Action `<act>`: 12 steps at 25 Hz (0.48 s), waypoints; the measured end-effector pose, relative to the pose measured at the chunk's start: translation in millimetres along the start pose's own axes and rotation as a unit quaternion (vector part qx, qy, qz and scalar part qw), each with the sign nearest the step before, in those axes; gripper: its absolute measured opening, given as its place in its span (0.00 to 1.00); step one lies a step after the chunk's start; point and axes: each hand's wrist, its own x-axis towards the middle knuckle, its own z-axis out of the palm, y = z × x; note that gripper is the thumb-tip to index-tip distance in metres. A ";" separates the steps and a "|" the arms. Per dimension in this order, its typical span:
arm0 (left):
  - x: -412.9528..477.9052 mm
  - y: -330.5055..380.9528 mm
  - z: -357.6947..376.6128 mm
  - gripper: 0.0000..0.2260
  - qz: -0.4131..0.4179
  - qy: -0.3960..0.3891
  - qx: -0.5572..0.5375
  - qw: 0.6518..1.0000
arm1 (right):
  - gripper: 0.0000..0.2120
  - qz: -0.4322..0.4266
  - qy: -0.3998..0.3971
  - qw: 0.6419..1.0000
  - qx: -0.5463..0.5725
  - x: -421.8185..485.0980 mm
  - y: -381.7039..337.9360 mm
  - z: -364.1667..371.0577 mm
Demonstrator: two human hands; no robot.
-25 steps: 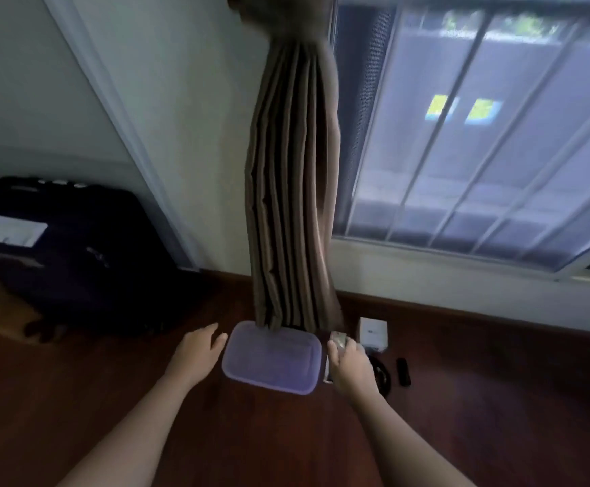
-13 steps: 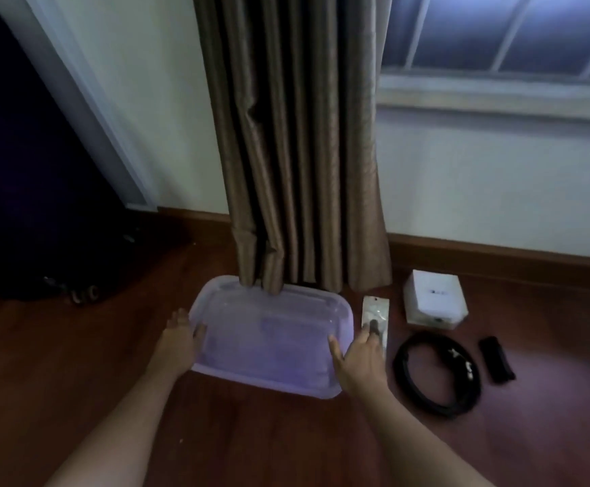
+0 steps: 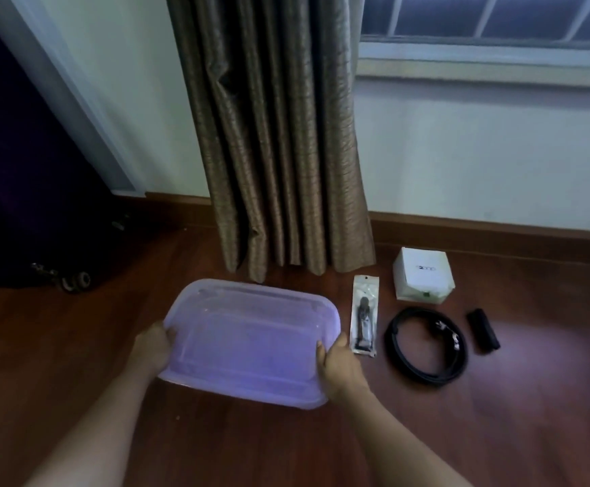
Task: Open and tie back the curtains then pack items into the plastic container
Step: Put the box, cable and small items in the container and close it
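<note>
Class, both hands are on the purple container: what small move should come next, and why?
Probably lift the lid off. The left hand and right hand grip the container at its ends, it looks closed, and the packet, box and cable lie outside on the floor.

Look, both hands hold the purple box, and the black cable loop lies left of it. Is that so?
Not quite. In the head view the left hand and right hand do hold the purple box, but the black cable loop lies to its right, beyond the small packet.
</note>
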 end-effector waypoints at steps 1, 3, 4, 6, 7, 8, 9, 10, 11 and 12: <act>-16.1 -6.4 -3.2 0.16 -0.005 -0.010 0.011 1.000 | 0.28 0.009 -0.009 1.000 -0.002 -19.3 5.5 1.4; -49.0 -17.5 -3.5 0.16 -0.008 -0.030 0.050 0.998 | 0.27 0.026 -0.024 0.999 -0.008 -57.8 20.5 -2.1; -61.8 -20.6 -1.2 0.16 -0.003 -0.043 0.064 0.997 | 0.27 0.031 -0.029 0.999 -0.013 -72.3 29.7 -8.0; -87.6 -14.2 8.0 0.15 0.014 -0.073 0.076 0.994 | 0.27 0.040 -0.025 0.999 -0.019 -94.5 53.0 -31.2; -100.3 -6.2 15.7 0.15 0.024 -0.085 0.075 0.993 | 0.27 0.046 -0.018 0.999 -0.020 -101.7 67.7 -46.5; -112.9 3.6 24.5 0.15 0.036 -0.094 0.072 0.992 | 0.27 0.052 -0.011 0.998 -0.019 -107.3 83.5 -62.5; -127.0 15.4 34.6 0.16 0.055 -0.107 0.067 0.990 | 0.26 0.059 0.000 0.998 -0.019 -113.9 102.9 -79.7; -141.4 27.2 44.8 0.16 0.079 -0.125 0.061 0.987 | 0.25 0.065 0.009 0.998 -0.024 -120.5 123.5 -95.7; -155.2 39.4 56.0 0.14 0.102 -0.144 0.056 0.983 | 0.24 0.070 0.017 0.997 -0.034 -127.3 145.3 -110.1; -167.3 51.3 67.5 0.13 0.122 -0.161 0.052 0.978 | 0.24 0.073 0.024 0.996 -0.042 -134.1 166.6 -122.2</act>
